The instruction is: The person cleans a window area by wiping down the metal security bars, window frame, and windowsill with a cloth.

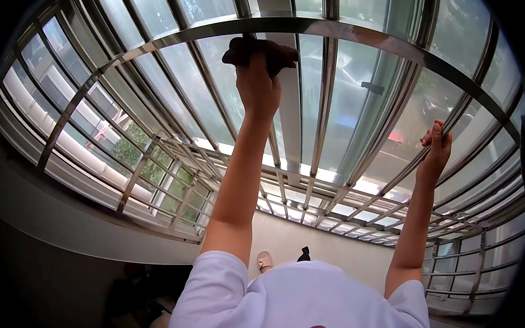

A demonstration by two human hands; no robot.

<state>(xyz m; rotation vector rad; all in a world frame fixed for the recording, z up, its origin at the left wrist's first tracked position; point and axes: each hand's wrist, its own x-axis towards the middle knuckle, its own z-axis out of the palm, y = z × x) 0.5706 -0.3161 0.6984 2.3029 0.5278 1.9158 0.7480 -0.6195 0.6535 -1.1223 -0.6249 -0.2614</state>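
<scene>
My left hand is raised high, its fingers closed on a dark brown cloth. The cloth is bunched just under a curved metal crossrail, against or close to the upright bars; exact contact is hard to make out. Over on the right, my right hand is wrapped round a slim metal bar of the window grille. Both arms stretch up and forward from white sleeves.
Glass panes stand behind the grille, one with a dark handle. A lower band of metal bars crosses below. A pale ledge runs along the left. A foot in a pink shoe shows on the light floor.
</scene>
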